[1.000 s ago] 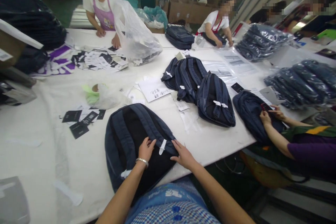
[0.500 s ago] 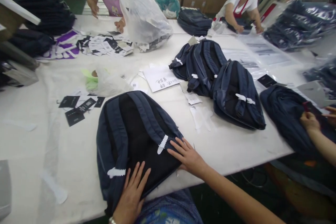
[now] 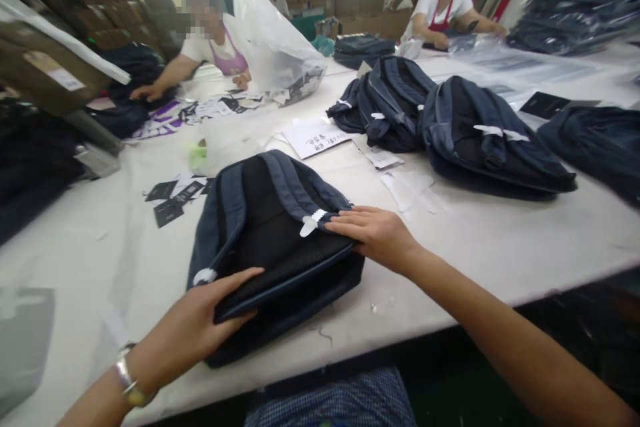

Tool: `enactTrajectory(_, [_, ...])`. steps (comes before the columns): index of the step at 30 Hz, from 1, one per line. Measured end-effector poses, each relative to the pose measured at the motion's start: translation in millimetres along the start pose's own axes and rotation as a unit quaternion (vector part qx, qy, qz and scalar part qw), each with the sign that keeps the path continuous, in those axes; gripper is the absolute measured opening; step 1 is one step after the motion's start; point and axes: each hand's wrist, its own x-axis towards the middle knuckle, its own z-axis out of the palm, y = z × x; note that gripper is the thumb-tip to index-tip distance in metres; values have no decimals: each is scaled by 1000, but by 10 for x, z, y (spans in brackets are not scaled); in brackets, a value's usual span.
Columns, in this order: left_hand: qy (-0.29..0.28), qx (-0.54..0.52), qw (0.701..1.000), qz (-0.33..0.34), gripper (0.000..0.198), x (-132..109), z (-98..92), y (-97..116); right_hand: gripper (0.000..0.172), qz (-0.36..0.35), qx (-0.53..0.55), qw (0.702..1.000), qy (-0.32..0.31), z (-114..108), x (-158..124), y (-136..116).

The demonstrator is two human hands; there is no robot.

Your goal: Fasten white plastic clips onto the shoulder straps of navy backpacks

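Note:
A navy backpack (image 3: pixel 275 233) lies on the white table with its straps and black back panel facing up. White paper wraps (image 3: pixel 313 221) bind both shoulder straps near their lower ends. My left hand (image 3: pixel 200 310) grips the bottom left corner, thumb underneath and fingers over the edge. At the bottom right corner, my right hand (image 3: pixel 375 233) is closed over the edge, its fingers pressed together beside one wrap. The backpack's bottom side faces me, slightly raised.
Several more navy backpacks (image 3: pixel 480 140) lie to the right. Black hang tags (image 3: pixel 170 203) are scattered left of mine, and a handwritten sheet (image 3: pixel 315 138) lies behind it. Co-workers (image 3: pixel 225 47) stand across the table (image 3: pixel 450 260), near a clear plastic bag (image 3: pixel 280 47).
My hands have gone from lying flat on the backpack to gripping its bottom corners. The backpack has shifted away from the table's front edge, and its bottom side now shows.

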Motion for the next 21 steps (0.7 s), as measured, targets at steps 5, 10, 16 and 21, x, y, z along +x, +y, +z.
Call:
enactTrajectory(5, [182, 29, 983, -14, 53, -429, 191, -450, 38, 60, -69, 996, -7, 60, 101, -376])
enactTrajectory(10, [286, 2, 957, -46, 38, -494, 228, -698, 38, 79, -140, 986, 51, 34, 96, -745])
enactTrajectory(16, [298, -41, 953, -47, 41, -405, 103, -803, 78, 224, -58, 891, 389, 413, -448, -1146])
enactTrajectory(21, [275, -38, 959, -47, 39, -350, 228, -858, 99, 351, 297, 837, 297, 1103, -568, -1220])
